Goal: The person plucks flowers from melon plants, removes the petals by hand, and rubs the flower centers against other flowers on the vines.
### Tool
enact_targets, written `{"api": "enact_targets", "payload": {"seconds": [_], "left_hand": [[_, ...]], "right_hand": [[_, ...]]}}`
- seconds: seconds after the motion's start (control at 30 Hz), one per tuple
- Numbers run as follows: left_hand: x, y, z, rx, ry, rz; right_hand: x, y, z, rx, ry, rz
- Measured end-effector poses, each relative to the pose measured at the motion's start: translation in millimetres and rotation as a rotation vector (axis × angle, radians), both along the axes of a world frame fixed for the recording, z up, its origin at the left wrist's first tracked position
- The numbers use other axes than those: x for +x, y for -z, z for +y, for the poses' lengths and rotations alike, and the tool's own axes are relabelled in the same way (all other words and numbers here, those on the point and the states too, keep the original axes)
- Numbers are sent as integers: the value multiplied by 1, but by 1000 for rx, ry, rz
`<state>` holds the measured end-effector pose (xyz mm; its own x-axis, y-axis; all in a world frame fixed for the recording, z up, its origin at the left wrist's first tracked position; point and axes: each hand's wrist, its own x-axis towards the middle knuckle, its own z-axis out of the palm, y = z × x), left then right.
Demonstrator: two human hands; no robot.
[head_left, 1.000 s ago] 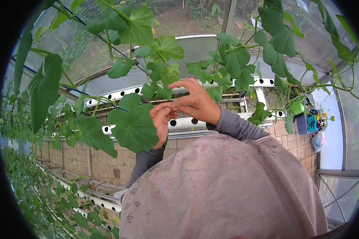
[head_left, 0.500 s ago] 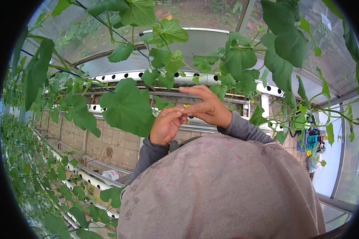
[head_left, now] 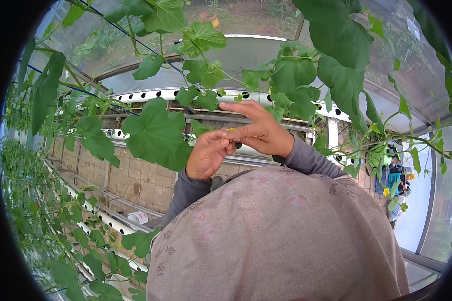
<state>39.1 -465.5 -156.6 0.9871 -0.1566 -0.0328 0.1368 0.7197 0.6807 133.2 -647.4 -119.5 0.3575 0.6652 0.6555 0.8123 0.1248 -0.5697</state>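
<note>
My left hand [head_left: 206, 154] is closed, its fingers curled and its thumb side against the fingertips of my right hand. My right hand [head_left: 266, 132] reaches in from the right, with one finger stretched out above and the lower fingertips pinched together at the left hand. Bits of a small yellow flower [head_left: 232, 129] peep out between the fingers; the rest of it is hidden. A broad green leaf [head_left: 155, 131] hangs just left of my left hand. Beyond my right hand, more vine leaves [head_left: 292, 72] overhang the white pipe.
White planting pipes [head_left: 150, 95] with round black holes run across behind the hands. Blue cords [head_left: 144, 44] carry the vines. Below left, a white bucket [head_left: 137, 217] stands on the paved floor [head_left: 145, 178]. Bags and gear [head_left: 396, 180] lie at the right near the greenhouse wall.
Both hands have shifted slightly left in the view and stay together at the fingertips. The leaves overhead at the right appear further left and larger.
</note>
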Motion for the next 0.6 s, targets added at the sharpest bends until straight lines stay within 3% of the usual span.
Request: {"api": "enact_targets", "payload": {"seconds": [0.43,0.53,0.6], "left_hand": [[-4,-10,3,-93,-39,-175],[-11,-28,-2,-38,-121,-120],[-15,-35,-7,31,-331,-42]], "right_hand": [[-5,-25,15,32,-117,-53],[-11,-30,20,81,-136,-78],[-20,-27,21,120,-128,-94]]}}
